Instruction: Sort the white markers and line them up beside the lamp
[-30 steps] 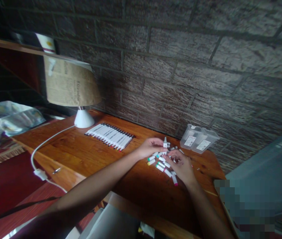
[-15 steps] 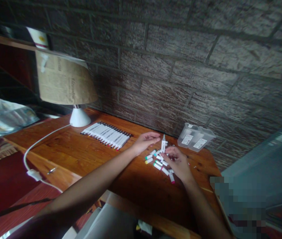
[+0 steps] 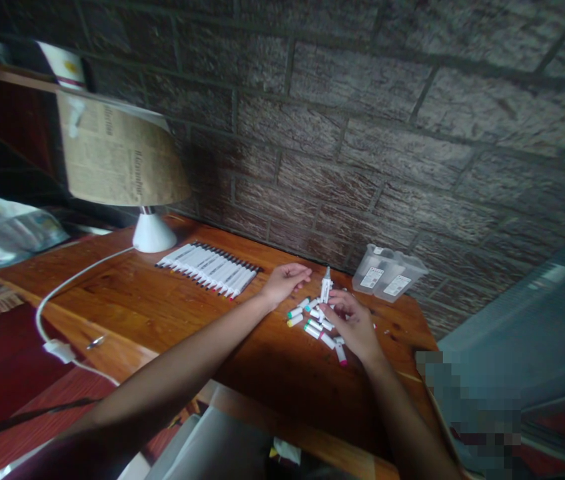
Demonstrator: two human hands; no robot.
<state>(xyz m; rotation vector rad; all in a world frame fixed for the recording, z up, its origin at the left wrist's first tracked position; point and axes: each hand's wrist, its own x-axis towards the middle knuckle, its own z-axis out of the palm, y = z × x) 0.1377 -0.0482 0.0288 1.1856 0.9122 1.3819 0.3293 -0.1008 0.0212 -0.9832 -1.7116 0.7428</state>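
Observation:
My right hand [image 3: 353, 323] pinches a white marker [image 3: 326, 288] and holds it upright over a loose pile of markers [image 3: 315, 321] with coloured caps on the wooden desk [image 3: 162, 307]. My left hand [image 3: 285, 280] rests flat on the desk just left of the pile, fingers spread, holding nothing. A tidy row of white markers [image 3: 208, 268] lies further left, side by side.
A clear plastic box [image 3: 387, 278] with labels stands against the brick wall behind the pile. A lamp [image 3: 127, 173] with a paper shade sits at the desk's far left, its white cable [image 3: 62, 293] trailing over the front edge. A bag lies at far left.
My right hand has lifted one marker upright out of the pile. My left hand has let go of it and moved left, opening onto the desk.

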